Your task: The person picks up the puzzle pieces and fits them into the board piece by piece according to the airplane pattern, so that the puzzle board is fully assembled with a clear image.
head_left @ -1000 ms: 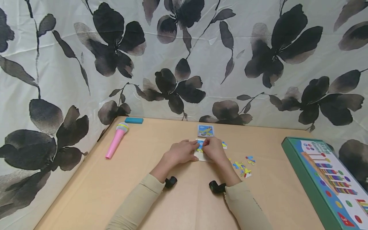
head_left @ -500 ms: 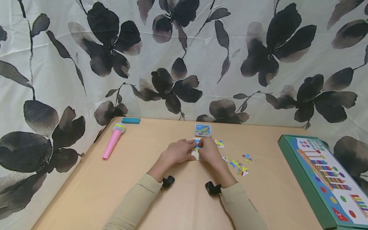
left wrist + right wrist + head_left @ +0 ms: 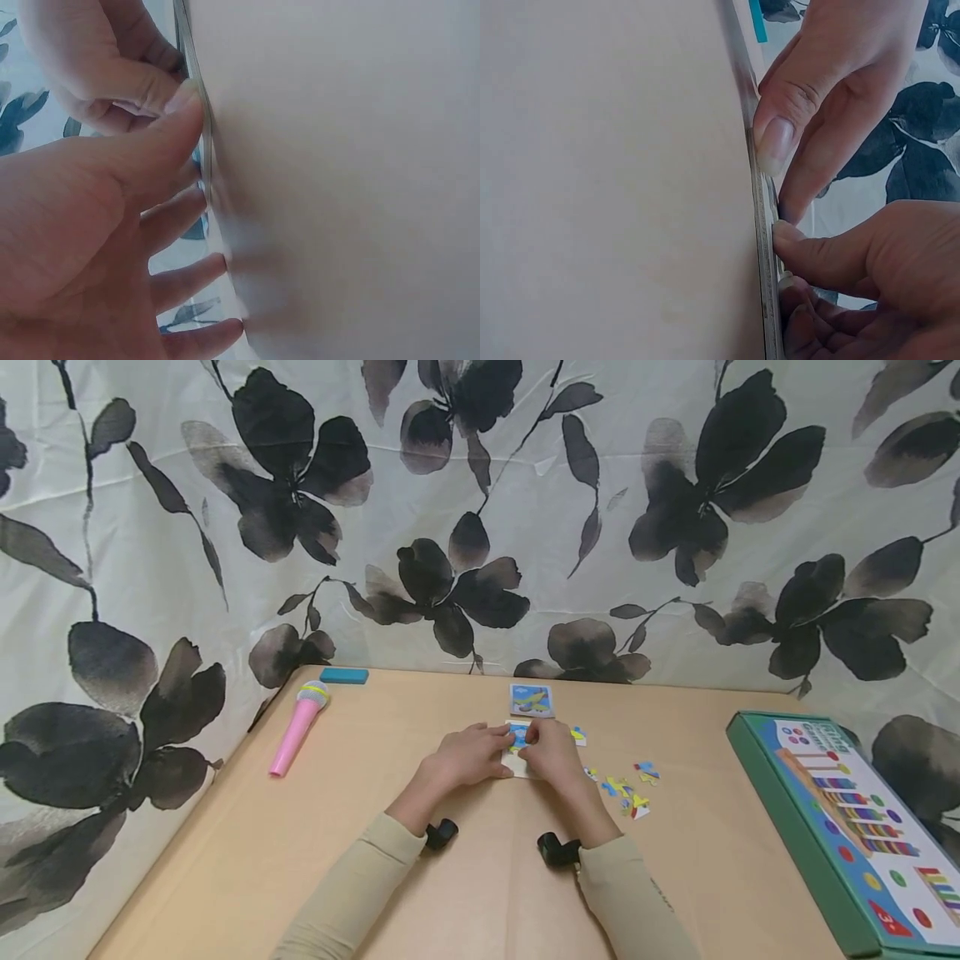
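Note:
A small puzzle board [image 3: 516, 766] lies flat between both hands, its upper part blue and yellow, its lower part pale. My left hand [image 3: 468, 756] rests on its left side, thumb at the near edge and the other fingers extended. In the left wrist view, those fingertips touch down along the board and tabletop. My right hand [image 3: 555, 756] bends over the board's right side. Thumb and index finger pinch a puzzle piece against it, mostly hidden by the fingers. Just behind stands out a picture card [image 3: 531, 700] showing a yellow aeroplane on blue.
Several loose puzzle pieces [image 3: 637, 802] lie right of the right hand, another piece [image 3: 578, 737] just beside it. At left are a pink toy microphone [image 3: 296, 735] and a blue block [image 3: 344, 676]. A large green-sided box [image 3: 832, 835] occupies the right edge.
The head view has shifted slightly. My right fingers make small movements over the board, while the left hand stays on it.

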`<state>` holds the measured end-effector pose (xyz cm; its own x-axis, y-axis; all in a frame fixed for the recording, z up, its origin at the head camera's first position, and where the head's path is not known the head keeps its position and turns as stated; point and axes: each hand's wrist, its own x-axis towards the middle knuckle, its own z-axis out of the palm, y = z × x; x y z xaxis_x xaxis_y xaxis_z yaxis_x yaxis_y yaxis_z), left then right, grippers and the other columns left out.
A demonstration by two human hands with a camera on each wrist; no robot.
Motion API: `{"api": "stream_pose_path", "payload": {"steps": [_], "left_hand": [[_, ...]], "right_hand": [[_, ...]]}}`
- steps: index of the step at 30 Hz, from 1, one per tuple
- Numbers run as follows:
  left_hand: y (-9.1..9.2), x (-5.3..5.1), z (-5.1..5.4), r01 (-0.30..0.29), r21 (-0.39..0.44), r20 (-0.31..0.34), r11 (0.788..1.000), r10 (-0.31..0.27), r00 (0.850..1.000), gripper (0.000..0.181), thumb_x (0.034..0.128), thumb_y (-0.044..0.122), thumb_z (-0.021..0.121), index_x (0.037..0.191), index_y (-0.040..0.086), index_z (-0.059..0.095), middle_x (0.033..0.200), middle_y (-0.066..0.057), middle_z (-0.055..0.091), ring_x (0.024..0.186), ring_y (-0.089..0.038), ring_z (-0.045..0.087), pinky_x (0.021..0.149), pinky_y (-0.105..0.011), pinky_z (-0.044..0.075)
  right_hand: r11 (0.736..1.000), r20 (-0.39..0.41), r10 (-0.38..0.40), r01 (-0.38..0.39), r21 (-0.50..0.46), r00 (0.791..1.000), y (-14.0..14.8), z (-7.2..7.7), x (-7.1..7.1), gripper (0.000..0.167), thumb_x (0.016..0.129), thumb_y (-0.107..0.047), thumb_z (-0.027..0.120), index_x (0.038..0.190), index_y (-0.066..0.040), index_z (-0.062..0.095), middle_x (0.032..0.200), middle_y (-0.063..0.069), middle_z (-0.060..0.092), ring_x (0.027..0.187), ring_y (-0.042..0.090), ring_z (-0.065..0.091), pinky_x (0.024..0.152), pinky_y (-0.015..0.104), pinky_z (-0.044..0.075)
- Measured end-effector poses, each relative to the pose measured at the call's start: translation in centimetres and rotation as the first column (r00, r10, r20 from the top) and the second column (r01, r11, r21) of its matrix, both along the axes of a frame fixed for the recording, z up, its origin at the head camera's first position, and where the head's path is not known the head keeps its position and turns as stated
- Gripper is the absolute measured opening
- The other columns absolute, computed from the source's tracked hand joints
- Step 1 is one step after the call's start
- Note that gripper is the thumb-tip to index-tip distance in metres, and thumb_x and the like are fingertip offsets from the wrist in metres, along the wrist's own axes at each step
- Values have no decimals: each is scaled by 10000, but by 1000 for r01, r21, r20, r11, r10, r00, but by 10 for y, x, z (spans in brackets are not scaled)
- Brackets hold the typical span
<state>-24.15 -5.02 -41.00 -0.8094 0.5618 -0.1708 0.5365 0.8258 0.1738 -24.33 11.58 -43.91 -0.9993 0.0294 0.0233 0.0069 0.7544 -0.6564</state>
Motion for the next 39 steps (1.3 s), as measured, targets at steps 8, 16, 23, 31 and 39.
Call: {"api": "stream_pose_path", "payload": {"steps": [8,16,23,31,39], "left_hand": [[5,-3,-4,14,-19,-11,1000,-14,1000,648,924,481,646,1496,237,465,1606,33,367,1457,-351,390,1035,-557,478],[5,-1,-4,-6,-14,-4,1000,6,1000,644,915,486,659,1486,251,478,1603,44,372,1462,-335,387,1008,-577,485],[5,-1,-7,-21,-17,-14,1000,20,1000,649,906,491,668,1483,256,483,1600,48,376,1462,-322,390,1008,-574,483],[6,0,-5,-32,-10,-1,999,32,999,645,909,475,673,1484,256,481,1604,54,366,1472,-320,373,1028,-586,463],[4,-1,-5,-29,-3,-2,1000,29,1000,654,913,471,669,1492,241,470,1609,42,360,1478,-329,358,1035,-594,455]], "right_hand": [[1000,7,-13,13,-21,1000,5,-2,0,129,792,-67,777,807,-45,650,762,74,599,747,213,535,617,276,402],[991,-20,130,-130,-24,991,18,-6,-2,97,786,-44,755,849,-41,682,750,48,591,713,174,517,639,261,406],[966,9,246,-244,-90,969,47,7,12,113,832,-35,701,944,-51,703,837,56,637,783,187,544,675,270,455],[963,33,257,-254,-86,966,82,4,23,149,873,-45,695,1019,-71,706,911,54,649,826,191,556,684,268,490],[957,20,288,-287,-30,957,114,8,36,147,870,-45,695,1005,-102,703,954,31,664,875,185,573,790,302,505]]}}
